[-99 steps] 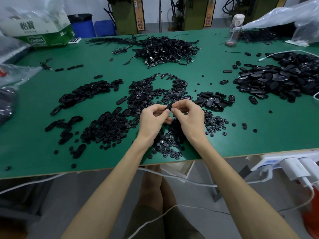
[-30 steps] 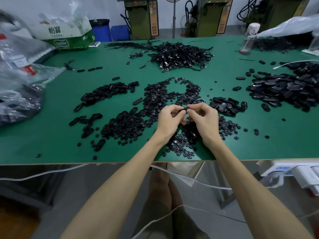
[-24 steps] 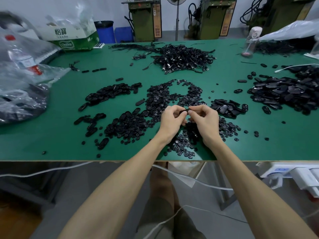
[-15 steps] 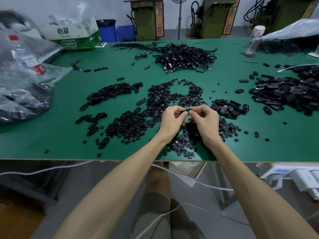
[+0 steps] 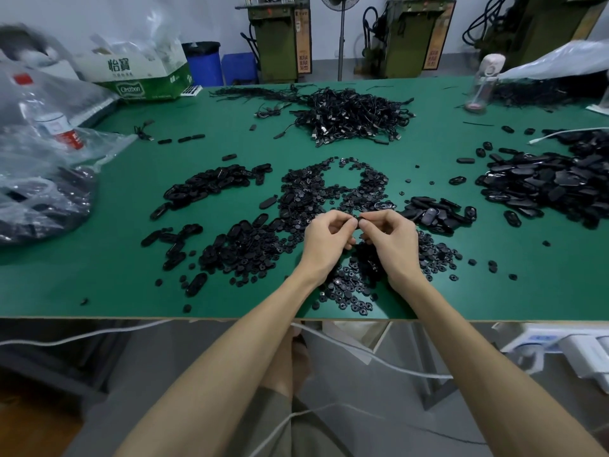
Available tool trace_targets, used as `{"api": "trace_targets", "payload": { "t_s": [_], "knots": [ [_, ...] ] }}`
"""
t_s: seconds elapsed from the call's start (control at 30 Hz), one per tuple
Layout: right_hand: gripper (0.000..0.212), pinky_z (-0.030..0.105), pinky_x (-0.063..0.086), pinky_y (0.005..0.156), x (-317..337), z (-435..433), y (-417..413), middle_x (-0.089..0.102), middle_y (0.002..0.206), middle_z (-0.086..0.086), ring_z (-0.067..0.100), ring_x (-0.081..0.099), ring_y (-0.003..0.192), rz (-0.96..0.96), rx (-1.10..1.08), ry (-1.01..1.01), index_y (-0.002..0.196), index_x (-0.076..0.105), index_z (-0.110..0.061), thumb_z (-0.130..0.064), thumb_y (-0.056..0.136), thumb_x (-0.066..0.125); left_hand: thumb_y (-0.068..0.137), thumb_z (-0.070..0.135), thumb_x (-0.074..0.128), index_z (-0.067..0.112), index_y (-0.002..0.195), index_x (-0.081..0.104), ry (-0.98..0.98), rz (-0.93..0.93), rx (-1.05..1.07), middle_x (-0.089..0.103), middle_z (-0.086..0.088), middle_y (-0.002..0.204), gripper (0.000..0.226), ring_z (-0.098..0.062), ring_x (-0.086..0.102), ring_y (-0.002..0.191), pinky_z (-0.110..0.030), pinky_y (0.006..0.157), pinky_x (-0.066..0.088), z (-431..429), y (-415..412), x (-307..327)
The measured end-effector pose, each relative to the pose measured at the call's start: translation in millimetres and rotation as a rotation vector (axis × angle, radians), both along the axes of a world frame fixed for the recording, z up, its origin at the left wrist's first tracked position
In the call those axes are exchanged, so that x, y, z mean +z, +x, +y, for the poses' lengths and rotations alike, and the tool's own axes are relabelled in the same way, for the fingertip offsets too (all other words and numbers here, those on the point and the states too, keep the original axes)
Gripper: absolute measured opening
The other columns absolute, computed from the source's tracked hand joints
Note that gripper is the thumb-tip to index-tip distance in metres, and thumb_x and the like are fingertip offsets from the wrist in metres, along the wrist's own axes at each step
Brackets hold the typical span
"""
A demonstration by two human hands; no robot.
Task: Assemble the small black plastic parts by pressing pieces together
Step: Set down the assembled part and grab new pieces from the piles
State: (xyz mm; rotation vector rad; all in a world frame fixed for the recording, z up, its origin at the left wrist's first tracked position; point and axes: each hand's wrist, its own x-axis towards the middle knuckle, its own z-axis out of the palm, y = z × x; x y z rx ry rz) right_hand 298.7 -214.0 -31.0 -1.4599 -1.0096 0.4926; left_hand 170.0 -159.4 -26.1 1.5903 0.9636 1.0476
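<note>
Part (image 5: 358, 222), small and black, sits pinched between left hand (image 5: 326, 239) and right hand (image 5: 392, 240).

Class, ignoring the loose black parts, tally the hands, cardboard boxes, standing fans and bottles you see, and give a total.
Hands: 2 (left hand, right hand)
Cardboard box: 1
Standing fan: 1
Bottles: 2 (pale-capped bottle, red-labelled bottle)
Total: 6

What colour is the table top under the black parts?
Green. The table top shows best in the head view.
</note>
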Motion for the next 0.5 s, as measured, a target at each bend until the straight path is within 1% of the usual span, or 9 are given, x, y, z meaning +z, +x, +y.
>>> {"api": "trace_targets", "payload": {
  "t_s": [0.1, 0.17, 0.23, 0.27, 0.33, 0.4, 0.43, 0.47, 0.5],
  "knots": [
    [0.009, 0.023, 0.054, 0.071, -0.5, -0.6, 0.5, 0.075, 0.083, -0.006, 0.009, 0.068, 0.076, 0.040, -0.017, 0.012, 0.096, 0.077, -0.025, -0.017, 0.092, 0.074, 0.101, 0.013, 0.065, 0.006, 0.108, 0.071, 0.050, 0.048, 0.004, 0.070, -0.011, 0.100, 0.012, -0.012, 0.070, 0.075, -0.028, 0.067, 0.059, 0.1, 3.2, -0.2],
    [0.011, 0.024, 0.054, 0.072, -0.8, 0.0, 1.7, 0.075, 0.086, -0.006, 0.008, 0.067, 0.078, 0.064, -0.023, 0.022, 0.096, 0.077, -0.026, -0.017, 0.092, 0.074, 0.101, 0.012, 0.063, 0.009, 0.112, 0.070, 0.119, 0.108, 0.023, 0.065, -0.007, 0.109, 0.013, -0.013, 0.068, 0.090, -0.033, 0.077, 0.060, 0.8, 4.8, 0.5],
    [0.011, 0.028, 0.057, 0.076, -0.9, 0.4, 3.3, 0.075, 0.088, -0.004, 0.010, 0.067, 0.081, 0.104, -0.027, 0.023, 0.097, 0.077, -0.024, -0.014, 0.092, 0.073, 0.100, 0.007, 0.060, 0.010, 0.116, 0.066, 0.245, 0.165, 0.077, 0.056, -0.002, 0.117, 0.018, -0.008, 0.061, 0.102, -0.028, 0.088, 0.055, -1.6, 5.6, 2.6],
    [0.012, 0.029, 0.058, 0.076, -0.3, 1.0, 4.0, 0.076, 0.088, -0.002, 0.011, 0.068, 0.082, 0.141, -0.026, 0.021, 0.098, 0.077, -0.022, -0.012, 0.092, 0.073, 0.099, 0.004, 0.059, 0.009, 0.119, 0.064, 0.344, 0.196, 0.114, 0.050, -0.002, 0.121, 0.021, -0.008, 0.057, 0.107, -0.023, 0.092, 0.052, -3.8, 6.0, 3.6],
    [0.013, 0.025, 0.057, 0.072, 2.9, 2.3, 7.8, 0.076, 0.085, -0.001, 0.010, 0.069, 0.079, 0.305, -0.040, 0.035, 0.098, 0.077, -0.018, -0.007, 0.093, 0.073, 0.096, -0.001, 0.057, 0.006, 0.117, 0.062, 0.559, 0.261, 0.136, 0.044, -0.005, 0.123, 0.023, -0.013, 0.050, 0.116, -0.018, 0.100, 0.044, -8.0, 6.9, 5.8],
    [0.013, 0.021, 0.055, 0.069, 9.7, 2.9, 14.6, 0.076, 0.082, -0.002, 0.008, 0.069, 0.075, 0.616, -0.090, 0.079, 0.099, 0.075, -0.014, -0.003, 0.093, 0.071, 0.093, -0.006, 0.057, 0.007, 0.109, 0.065, 0.640, 0.255, 0.088, 0.048, -0.005, 0.119, 0.022, -0.014, 0.052, 0.115, -0.019, 0.101, 0.043, -11.0, 9.6, 8.3],
    [0.012, 0.020, 0.054, 0.069, 13.2, 3.0, 17.9, 0.076, 0.080, -0.002, 0.008, 0.069, 0.075, 0.781, -0.114, 0.101, 0.100, 0.074, -0.011, -0.002, 0.093, 0.070, 0.093, -0.006, 0.057, 0.011, 0.103, 0.067, 0.585, 0.209, 0.080, 0.053, -0.003, 0.115, 0.022, -0.013, 0.056, 0.108, -0.019, 0.096, 0.046, -11.6, 11.5, 12.1],
    [0.012, 0.020, 0.054, 0.068, 15.6, 2.6, 20.3, 0.075, 0.079, -0.002, 0.009, 0.068, 0.075, 0.910, -0.125, 0.116, 0.102, 0.073, -0.009, -0.001, 0.094, 0.069, 0.093, -0.005, 0.058, 0.016, 0.097, 0.069, 0.450, 0.130, 0.103, 0.059, 0.001, 0.110, 0.024, -0.010, 0.060, 0.099, -0.018, 0.088, 0.049, -9.3, 12.8, 17.7],
    [0.013, 0.019, 0.055, 0.069, 16.8, 1.6, 22.2, 0.074, 0.080, -0.001, 0.009, 0.068, 0.075, 0.996, -0.116, 0.127, 0.104, 0.072, -0.008, -0.001, 0.094, 0.068, 0.095, -0.002, 0.058, 0.020, 0.093, 0.071, 0.233, 0.017, 0.125, 0.066, 0.005, 0.104, 0.026, -0.008, 0.063, 0.091, -0.017, 0.081, 0.051, -4.9, 13.3, 25.5]
  ]
}}
